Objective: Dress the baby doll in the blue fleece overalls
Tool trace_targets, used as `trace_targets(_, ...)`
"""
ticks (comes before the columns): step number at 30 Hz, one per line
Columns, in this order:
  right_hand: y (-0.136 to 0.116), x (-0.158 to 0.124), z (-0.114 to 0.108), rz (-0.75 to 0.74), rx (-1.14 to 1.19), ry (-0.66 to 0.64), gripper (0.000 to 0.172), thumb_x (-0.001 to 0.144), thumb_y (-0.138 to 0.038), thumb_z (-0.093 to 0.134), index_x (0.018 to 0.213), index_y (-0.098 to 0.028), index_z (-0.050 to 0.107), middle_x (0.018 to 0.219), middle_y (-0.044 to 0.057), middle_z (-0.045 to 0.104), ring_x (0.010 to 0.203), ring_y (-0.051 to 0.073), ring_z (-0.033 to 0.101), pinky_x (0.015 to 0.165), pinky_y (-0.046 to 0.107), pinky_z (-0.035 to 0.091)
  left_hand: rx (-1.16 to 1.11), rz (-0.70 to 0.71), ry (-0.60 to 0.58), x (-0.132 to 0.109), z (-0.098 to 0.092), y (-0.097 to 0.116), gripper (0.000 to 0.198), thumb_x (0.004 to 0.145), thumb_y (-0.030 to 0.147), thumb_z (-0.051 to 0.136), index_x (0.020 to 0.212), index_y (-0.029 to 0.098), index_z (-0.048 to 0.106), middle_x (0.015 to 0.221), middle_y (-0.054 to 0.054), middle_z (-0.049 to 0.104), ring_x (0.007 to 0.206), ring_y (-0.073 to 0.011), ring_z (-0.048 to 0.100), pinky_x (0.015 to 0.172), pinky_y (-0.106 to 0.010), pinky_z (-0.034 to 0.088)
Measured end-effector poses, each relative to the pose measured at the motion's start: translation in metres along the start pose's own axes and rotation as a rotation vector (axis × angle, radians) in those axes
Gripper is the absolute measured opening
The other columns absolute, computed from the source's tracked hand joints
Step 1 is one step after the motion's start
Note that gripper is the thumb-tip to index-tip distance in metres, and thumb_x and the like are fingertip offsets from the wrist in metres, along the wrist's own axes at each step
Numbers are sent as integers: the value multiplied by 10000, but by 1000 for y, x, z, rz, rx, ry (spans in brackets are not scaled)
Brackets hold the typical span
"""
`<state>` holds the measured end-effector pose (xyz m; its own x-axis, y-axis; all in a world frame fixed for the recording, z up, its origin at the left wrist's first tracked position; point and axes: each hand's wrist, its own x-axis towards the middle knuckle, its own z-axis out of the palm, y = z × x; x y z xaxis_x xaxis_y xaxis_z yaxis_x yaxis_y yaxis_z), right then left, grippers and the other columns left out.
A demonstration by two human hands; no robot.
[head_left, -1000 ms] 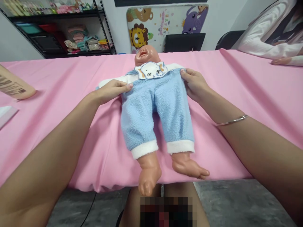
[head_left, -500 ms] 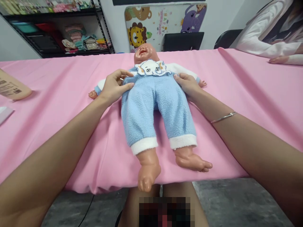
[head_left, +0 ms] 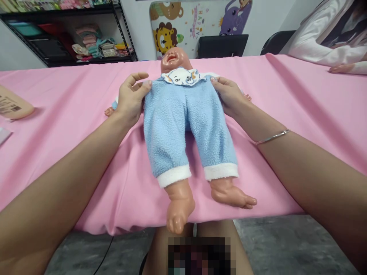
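Note:
A baby doll [head_left: 175, 59] lies on its back, its head toward the far edge and its bare feet at the near edge. It wears light blue fleece pants [head_left: 169, 126] with white cuffs and a top with a white elephant bib [head_left: 182, 77]. The waistband's left corner is pinched between the thumb and fingers of my left hand [head_left: 131, 95]. At the opposite corner, my right hand [head_left: 229, 93] grips the waistband the same way. The doll's hands show partly beyond my wrists.
A pink cloth [head_left: 286, 114] covers the table. A beige bottle [head_left: 14, 104] and a white object [head_left: 4, 134] lie at the left. Beyond stand a black shelf [head_left: 57, 15] and a dark screen [head_left: 222, 46]. A person's white sleeve [head_left: 312, 49] rests at the far right.
Both hands have moved up a little toward the doll's head, and the waistband is pulled higher and wider, covering more of the top. The doll's sleeves are more hidden.

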<state>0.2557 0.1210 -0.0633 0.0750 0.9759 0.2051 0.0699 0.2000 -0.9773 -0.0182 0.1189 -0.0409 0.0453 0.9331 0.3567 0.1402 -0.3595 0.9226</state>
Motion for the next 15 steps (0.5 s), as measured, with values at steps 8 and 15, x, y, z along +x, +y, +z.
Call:
trace_targets(8, 17, -5, -4, -148, -300, 48, 363, 844, -413, 688, 605, -190, 531, 565, 6, 434, 670, 149, 479, 683, 315, 462, 217, -171, -254, -2, -13, -12, 404, 722, 546, 716, 769, 177, 558, 682, -30, 527, 874, -239, 552, 734, -336, 415)
trace_targets(15, 1, -20, -4, -179, -345, -53, 318, 900, -417, 588, 662, -207, 571, 763, 41, 590, 812, 174, 562, 794, 366, 496, -308, -301, -339, -9, -10, 1, 99, 643, 204, 639, 654, 205, 541, 727, -30, 553, 837, -201, 505, 887, -357, 417)
